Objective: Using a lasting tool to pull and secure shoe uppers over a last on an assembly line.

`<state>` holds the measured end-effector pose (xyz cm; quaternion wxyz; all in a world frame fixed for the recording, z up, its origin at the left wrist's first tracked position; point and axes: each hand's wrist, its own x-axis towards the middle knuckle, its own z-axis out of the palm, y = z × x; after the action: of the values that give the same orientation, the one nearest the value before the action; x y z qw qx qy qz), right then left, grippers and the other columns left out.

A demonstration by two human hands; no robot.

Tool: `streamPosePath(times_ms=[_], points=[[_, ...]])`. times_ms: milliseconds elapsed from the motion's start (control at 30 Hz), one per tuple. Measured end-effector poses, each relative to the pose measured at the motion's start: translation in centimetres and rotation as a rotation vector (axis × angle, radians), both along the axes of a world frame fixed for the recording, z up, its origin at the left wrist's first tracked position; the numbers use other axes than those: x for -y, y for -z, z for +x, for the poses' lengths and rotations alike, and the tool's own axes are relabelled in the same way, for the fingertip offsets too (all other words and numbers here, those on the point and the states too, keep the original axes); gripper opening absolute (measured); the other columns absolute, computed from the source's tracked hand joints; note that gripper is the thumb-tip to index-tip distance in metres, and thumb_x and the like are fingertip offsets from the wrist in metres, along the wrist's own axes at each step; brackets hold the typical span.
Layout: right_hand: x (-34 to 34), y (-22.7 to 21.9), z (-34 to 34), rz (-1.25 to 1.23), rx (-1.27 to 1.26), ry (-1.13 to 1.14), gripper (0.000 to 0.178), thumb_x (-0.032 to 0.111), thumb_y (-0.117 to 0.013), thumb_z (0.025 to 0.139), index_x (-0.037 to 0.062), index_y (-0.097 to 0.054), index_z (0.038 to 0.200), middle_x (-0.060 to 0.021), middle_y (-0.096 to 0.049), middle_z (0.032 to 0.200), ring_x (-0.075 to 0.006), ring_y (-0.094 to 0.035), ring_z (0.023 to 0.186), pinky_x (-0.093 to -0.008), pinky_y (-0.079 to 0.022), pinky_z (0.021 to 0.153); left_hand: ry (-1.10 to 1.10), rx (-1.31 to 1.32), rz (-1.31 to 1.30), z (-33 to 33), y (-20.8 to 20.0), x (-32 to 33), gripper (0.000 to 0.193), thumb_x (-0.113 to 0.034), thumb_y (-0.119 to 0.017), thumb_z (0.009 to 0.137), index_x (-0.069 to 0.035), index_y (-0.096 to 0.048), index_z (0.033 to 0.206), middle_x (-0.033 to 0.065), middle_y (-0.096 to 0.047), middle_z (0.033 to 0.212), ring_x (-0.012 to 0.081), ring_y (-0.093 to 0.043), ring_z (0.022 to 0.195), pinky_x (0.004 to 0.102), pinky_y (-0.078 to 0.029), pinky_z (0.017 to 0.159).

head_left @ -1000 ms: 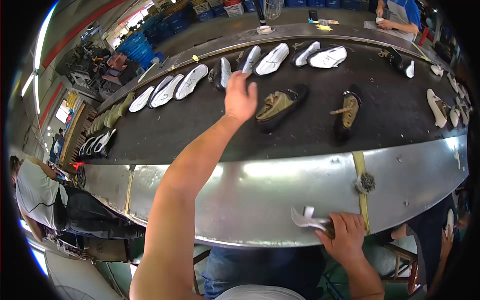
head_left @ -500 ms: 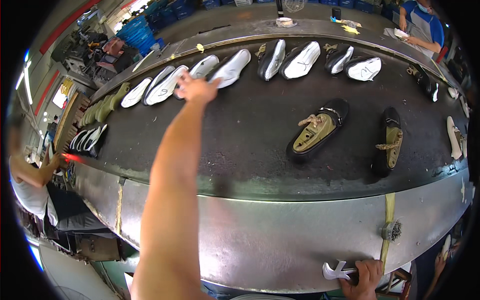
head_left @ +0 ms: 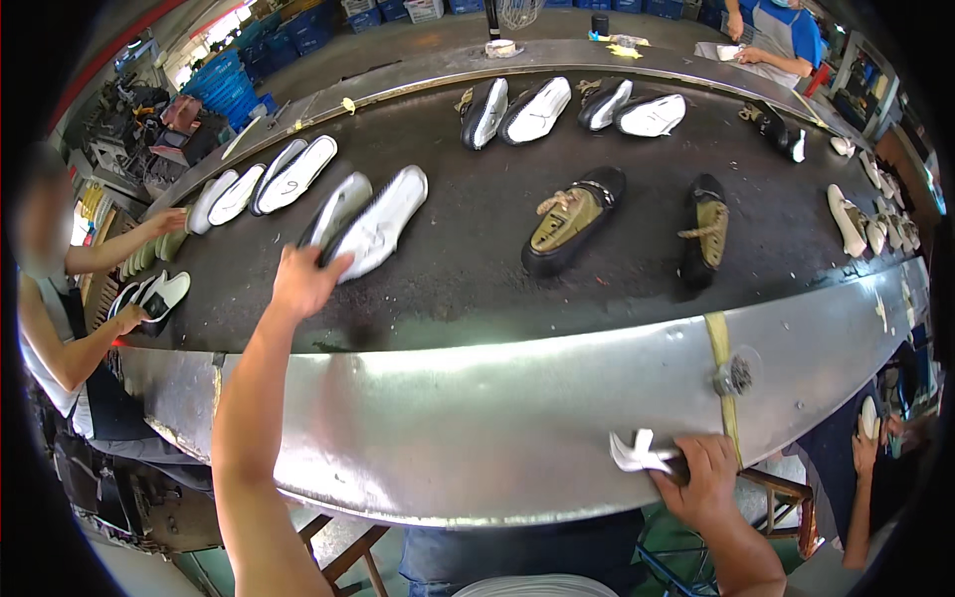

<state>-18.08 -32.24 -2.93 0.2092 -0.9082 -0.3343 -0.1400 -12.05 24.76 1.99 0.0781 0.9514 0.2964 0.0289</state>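
A pair of dark shoes (head_left: pixel 382 225), white bottoms up, is pinched at its near ends by my left hand (head_left: pixel 304 282) over the black belt (head_left: pixel 458 249). One bottom bears a handwritten mark. My right hand (head_left: pixel 704 478) grips a claw hammer (head_left: pixel 640 454) at the metal edge, its pale head pointing left. Two black loafers (head_left: pixel 577 221) (head_left: pixel 705 231) with tan insoles and braided cord stand upright right of the held pair. Further left lie more white-bottomed shoes (head_left: pixel 294 177).
Several shoes (head_left: pixel 537 111) line the far side of the belt. A round holder of nails (head_left: pixel 734 376) sits on the metal ledge (head_left: pixel 477 418). Co-workers occupy the left (head_left: pixel 60 328), far right (head_left: pixel 781 40) and near right (head_left: pixel 863 448); the left one handles shoes.
My left hand has drawn a pair of shoes from the far row toward me. The view has shifted. The left co-worker now reaches onto the belt. My right hand keeps the hammer.
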Motion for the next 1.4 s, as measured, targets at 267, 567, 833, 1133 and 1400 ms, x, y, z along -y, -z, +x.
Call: streamPosePath(times_ms=[267, 567, 833, 1133, 1400], points=[[-0.7, -0.1, -0.8, 0.041, 0.048, -0.026, 0.045, 0.029, -0.080, 0.076, 0.0034, -0.062, 0.109, -0.0117, -0.063, 0.097, -0.0334, -0.059, 0.088, -0.0450, -0.044, 0.081, 0.036, 0.100, -0.126, -25.5, -7.0, 9.0, 0.050, -0.038, -0.079, 0.081, 0.007, -0.067, 0.098, 0.0230, -0.057, 0.096, 0.0359, -0.059, 0.088, 0.0444, -0.046, 0.077], [2.9, 2.7, -12.0, 0.153, -0.076, -0.205, 0.051, 0.033, -0.081, 0.078, 0.0031, -0.061, 0.113, -0.0131, -0.064, 0.105, -0.0340, -0.060, 0.094, -0.0446, -0.045, 0.087, 0.587, 0.178, 0.158, -29.5, -2.9, 16.6, 0.086, -0.022, -0.079, 0.078, 0.009, -0.035, 0.145, 0.0363, -0.025, 0.154, 0.0512, -0.022, 0.146, 0.0543, -0.022, 0.119], [7.9, 8.5, -28.6, 0.259, -1.354, 0.145, 0.034, 0.033, -0.070, 0.094, 0.0031, -0.066, 0.110, -0.0010, -0.059, 0.077, -0.0099, -0.053, 0.069, -0.0284, -0.045, 0.064, 0.289, -0.176, -0.115, -14.2, -2.5, 12.0, 0.090, -0.049, -0.070, 0.084, 0.003, -0.035, 0.150, 0.0294, -0.055, 0.137, 0.0393, -0.055, 0.128, 0.0418, -0.042, 0.109], [9.2, 7.6, -30.8, 0.411, -1.607, 0.236, 0.042, 0.033, -0.067, 0.094, 0.0027, -0.060, 0.122, -0.0050, -0.062, 0.084, -0.0135, -0.058, 0.076, -0.0303, -0.048, 0.069, 0.323, 0.371, -1.015, -24.1, -4.0, 18.9, 0.065, -0.022, -0.080, 0.085, -0.004, -0.051, 0.140, 0.0098, -0.068, 0.112, 0.0178, -0.064, 0.099, 0.0318, -0.053, 0.087], [5.1, 4.6, -29.9, 0.153, -1.113, -0.202, 0.034, 0.027, -0.061, 0.098, -0.0002, -0.060, 0.117, -0.0125, -0.066, 0.078, -0.0272, -0.066, 0.071, -0.0365, -0.051, 0.068, 0.181, 0.562, -1.487, -40.8, 14.6, 32.8, 0.072, -0.013, -0.075, 0.088, -0.012, -0.040, 0.150, 0.0097, -0.047, 0.144, 0.0187, -0.044, 0.133, 0.0327, -0.036, 0.111]])
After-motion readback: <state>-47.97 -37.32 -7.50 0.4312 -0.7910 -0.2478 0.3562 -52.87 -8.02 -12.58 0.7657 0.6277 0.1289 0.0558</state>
